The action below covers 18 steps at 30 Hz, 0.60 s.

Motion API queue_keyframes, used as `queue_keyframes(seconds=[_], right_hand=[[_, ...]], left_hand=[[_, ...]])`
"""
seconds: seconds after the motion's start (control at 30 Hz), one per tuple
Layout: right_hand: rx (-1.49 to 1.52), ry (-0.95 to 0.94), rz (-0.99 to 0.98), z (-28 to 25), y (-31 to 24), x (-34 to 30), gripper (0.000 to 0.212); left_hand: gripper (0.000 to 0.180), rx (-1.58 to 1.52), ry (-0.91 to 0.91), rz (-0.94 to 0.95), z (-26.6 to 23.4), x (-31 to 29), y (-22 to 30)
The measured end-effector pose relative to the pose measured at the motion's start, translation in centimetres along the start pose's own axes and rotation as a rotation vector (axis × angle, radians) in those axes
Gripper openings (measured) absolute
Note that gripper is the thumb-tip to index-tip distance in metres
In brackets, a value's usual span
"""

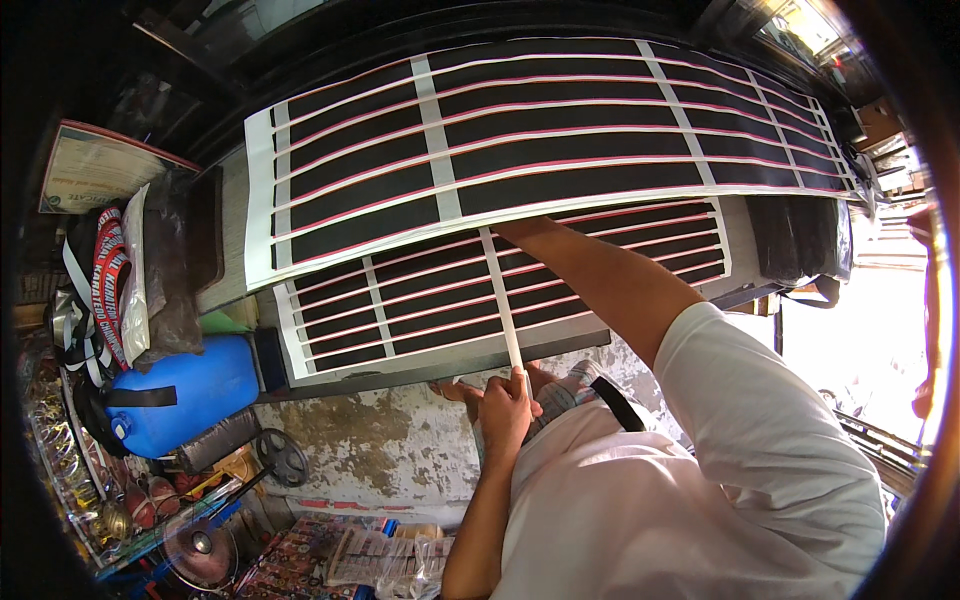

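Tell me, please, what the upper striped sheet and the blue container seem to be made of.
The upper striped sheet may be matte paper, vinyl or fabric: thin edge, no sheen. The blue container is probably moulded plastic, semi-glossy, with rounded edges.

Matt black sheet [570, 146], smooth — slightly glossy blue plastic container [200, 376] — soft cloth shirt [640, 530] — rough, flaking paint [350, 440].

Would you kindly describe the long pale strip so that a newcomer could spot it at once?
Find the gray table bearing two black, striped sheets, one farther and one nearer. Across the nearer sheet, look for a long pale strip running from the farther sheet's edge toward the person. Unlike the pale stripes on the sheets, its near end is held in the left hand.
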State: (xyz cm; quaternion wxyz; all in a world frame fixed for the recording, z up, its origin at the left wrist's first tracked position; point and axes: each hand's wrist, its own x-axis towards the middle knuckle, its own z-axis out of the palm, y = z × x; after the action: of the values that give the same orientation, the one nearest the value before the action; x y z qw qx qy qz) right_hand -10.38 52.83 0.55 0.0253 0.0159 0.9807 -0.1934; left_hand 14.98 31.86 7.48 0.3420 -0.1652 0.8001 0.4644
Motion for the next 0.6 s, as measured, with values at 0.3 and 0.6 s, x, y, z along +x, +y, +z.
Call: queue_keyframes(seconds=[0.3, 0.6], right_hand=[[0.025, -0.002, 0.013, -0.3, -0.2, -0.4, 0.037], [0.062, -0.012, 0.034, -0.3, 0.0, -0.6, 0.036]], left_hand=[[0.063, 0.126, 0.030, -0.011, 1.6, 2.6, -3.0], [0.064, 0.107, 0.073, -0.082, 2.7, 3.5, -3.4]])
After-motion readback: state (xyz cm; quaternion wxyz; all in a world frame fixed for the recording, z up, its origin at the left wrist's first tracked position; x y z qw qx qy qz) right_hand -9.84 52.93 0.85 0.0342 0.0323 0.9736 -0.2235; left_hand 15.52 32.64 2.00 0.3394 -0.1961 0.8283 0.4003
